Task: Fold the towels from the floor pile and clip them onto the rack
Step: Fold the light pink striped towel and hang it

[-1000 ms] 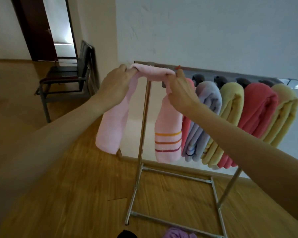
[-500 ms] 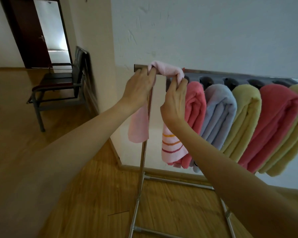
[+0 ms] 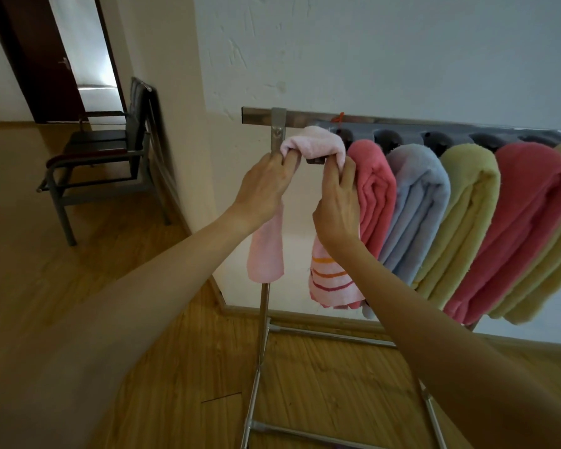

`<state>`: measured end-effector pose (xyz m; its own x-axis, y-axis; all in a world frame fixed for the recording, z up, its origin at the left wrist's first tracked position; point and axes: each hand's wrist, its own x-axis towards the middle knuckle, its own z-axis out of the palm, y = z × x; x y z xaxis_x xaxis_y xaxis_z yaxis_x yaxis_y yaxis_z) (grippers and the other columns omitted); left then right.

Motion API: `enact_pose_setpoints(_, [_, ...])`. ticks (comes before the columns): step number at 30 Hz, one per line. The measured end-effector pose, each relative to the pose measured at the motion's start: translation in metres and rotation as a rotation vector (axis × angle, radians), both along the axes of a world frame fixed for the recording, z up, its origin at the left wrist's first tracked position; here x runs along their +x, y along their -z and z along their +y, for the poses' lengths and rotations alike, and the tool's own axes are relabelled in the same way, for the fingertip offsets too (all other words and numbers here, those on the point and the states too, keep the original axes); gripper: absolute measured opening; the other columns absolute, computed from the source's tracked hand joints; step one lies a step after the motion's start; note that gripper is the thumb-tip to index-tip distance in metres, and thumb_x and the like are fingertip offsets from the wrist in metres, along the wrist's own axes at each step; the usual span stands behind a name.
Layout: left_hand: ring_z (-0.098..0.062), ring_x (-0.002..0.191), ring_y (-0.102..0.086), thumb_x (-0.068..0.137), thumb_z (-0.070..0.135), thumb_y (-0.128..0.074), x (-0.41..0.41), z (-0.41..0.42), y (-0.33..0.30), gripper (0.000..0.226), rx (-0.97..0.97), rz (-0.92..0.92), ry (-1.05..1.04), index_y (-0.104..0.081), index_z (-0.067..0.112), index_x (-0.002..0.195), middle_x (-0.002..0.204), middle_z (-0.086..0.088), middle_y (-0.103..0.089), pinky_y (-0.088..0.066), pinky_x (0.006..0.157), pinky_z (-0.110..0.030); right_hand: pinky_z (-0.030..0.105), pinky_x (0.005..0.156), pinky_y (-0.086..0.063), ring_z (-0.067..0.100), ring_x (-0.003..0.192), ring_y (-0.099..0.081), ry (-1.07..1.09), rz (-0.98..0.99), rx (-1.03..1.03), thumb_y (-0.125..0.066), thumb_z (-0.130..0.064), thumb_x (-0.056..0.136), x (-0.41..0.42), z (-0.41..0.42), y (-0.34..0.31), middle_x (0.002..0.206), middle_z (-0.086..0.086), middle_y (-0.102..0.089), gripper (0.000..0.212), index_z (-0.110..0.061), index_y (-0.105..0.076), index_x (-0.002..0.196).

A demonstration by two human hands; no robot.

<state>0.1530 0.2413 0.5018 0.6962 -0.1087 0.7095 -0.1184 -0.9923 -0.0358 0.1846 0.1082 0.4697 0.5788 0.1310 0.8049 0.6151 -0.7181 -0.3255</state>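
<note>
A folded light pink towel point(image 3: 314, 144) with orange and red stripes near its hem hangs over the leftmost grey holder of the metal rack point(image 3: 259, 115). My left hand point(image 3: 266, 186) grips the towel's left fold by the rack's upright post. My right hand point(image 3: 339, 202) grips its right fold, just left of a coral towel point(image 3: 374, 189). Both ends of the pink towel dangle below my hands. Further right hang a lavender towel point(image 3: 415, 205), a yellow towel point(image 3: 463, 215), another coral one point(image 3: 525, 222) and a yellow one at the frame edge.
The rack stands against a white wall on a wooden floor, its base bars point(image 3: 324, 332) low between my arms. A dark metal chair point(image 3: 104, 157) sits by the wall corner at left. An open doorway point(image 3: 81, 53) lies beyond it.
My hands have lowered the pink towel from above the top rail down onto the leftmost holder. The view has moved closer and shifted right along the rack.
</note>
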Motion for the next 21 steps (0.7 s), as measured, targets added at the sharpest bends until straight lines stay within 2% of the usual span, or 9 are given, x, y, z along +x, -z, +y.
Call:
enact_pose_setpoints(2, [-0.030,0.083,-0.063,0.089,0.001,-0.062,0.004,-0.002,0.008,0.047,0.058,-0.081,0.040,-0.044,-0.001,0.132,0.107,-0.020,-0.062,-0.053,0.066,-0.034,0.040,0.094,-0.051,0.039,0.121,-0.049,0.009,-0.018,-0.022,-0.050,0.023,0.070,0.003,-0.004,0.007,0.140,0.029,-0.038,0.078,0.004,-0.031,0.144])
enact_pose_setpoints(4, [-0.025,0.079,-0.063,0.089,0.003,-0.064,0.008,-0.001,0.015,0.050,0.102,-0.106,0.051,-0.043,0.003,0.134,0.105,-0.017,-0.063,-0.054,0.065,-0.030,0.043,0.106,-0.041,0.042,0.131,-0.041,-0.010,-0.019,-0.059,-0.051,0.022,0.071,0.004,-0.008,0.015,0.143,0.032,-0.035,0.078,0.006,-0.029,0.144])
enact_pose_setpoints(7, [-0.028,0.079,-0.060,0.089,0.001,-0.061,0.009,0.003,0.030,0.046,0.107,-0.083,0.063,-0.046,0.003,0.133,0.100,-0.017,-0.062,-0.053,0.061,-0.032,0.044,0.113,-0.031,0.041,0.133,-0.039,-0.110,-0.057,-0.147,-0.050,0.017,0.076,0.006,-0.010,0.029,0.143,0.032,-0.036,0.074,0.006,-0.025,0.145])
enact_pose_setpoints(12, [-0.028,0.088,-0.058,0.083,0.002,-0.070,0.006,0.007,0.071,0.057,0.120,-0.150,0.036,-0.047,0.008,0.135,0.107,-0.016,-0.062,-0.057,0.067,-0.034,0.024,0.113,-0.021,0.030,0.128,-0.041,-0.262,-0.022,0.004,-0.045,0.009,0.087,-0.005,-0.015,0.040,0.138,0.024,-0.042,0.067,-0.003,-0.021,0.148])
enact_pose_setpoints(14, [-0.028,0.088,-0.059,0.087,0.007,-0.067,0.003,0.005,0.085,0.063,0.083,-0.198,0.082,-0.037,0.014,0.142,0.107,-0.016,-0.062,-0.055,0.071,-0.034,0.021,0.113,-0.020,0.027,0.129,-0.039,-0.311,-0.029,0.080,-0.046,0.007,0.088,-0.013,-0.014,0.044,0.139,0.023,-0.041,0.065,0.000,-0.021,0.147])
enact_pose_setpoints(15, [-0.027,0.088,-0.058,0.090,0.010,-0.063,0.002,0.005,0.091,0.065,0.028,-0.205,0.114,-0.029,0.017,0.145,0.108,-0.015,-0.061,-0.055,0.073,-0.033,0.022,0.114,-0.021,0.024,0.132,-0.036,-0.320,0.003,0.130,-0.048,0.007,0.089,-0.016,-0.012,0.046,0.143,0.022,-0.038,0.065,0.000,-0.020,0.147])
enact_pose_setpoints(17, [-0.022,0.090,-0.059,0.097,0.018,-0.055,-0.003,0.001,0.100,0.064,-0.215,-0.169,0.154,-0.018,0.019,0.149,0.109,-0.012,-0.060,-0.055,0.077,-0.030,0.030,0.115,-0.027,0.020,0.135,-0.035,-0.304,0.104,0.234,-0.051,0.004,0.088,-0.022,-0.009,0.048,0.145,0.017,-0.036,0.064,-0.001,-0.023,0.145])
enact_pose_setpoints(19, [-0.015,0.093,-0.060,0.097,0.021,-0.055,-0.006,-0.004,0.108,0.064,-0.488,-0.154,0.170,-0.017,0.016,0.149,0.110,-0.009,-0.060,-0.053,0.080,-0.023,0.038,0.105,-0.042,0.026,0.120,-0.050,-0.226,0.142,0.254,-0.054,0.000,0.088,-0.022,-0.008,0.050,0.130,0.018,-0.049,0.049,0.001,-0.038,0.134])
enact_pose_setpoints(21, [-0.012,0.092,-0.059,0.092,0.017,-0.060,-0.005,-0.005,0.115,0.059,-0.641,-0.131,0.154,-0.031,0.010,0.143,0.108,-0.006,-0.060,-0.049,0.079,-0.016,0.040,0.087,-0.050,0.030,0.099,-0.057,-0.154,0.173,0.212,-0.055,0.000,0.086,-0.023,-0.008,0.051,0.115,0.020,-0.053,0.033,0.005,-0.049,0.118])
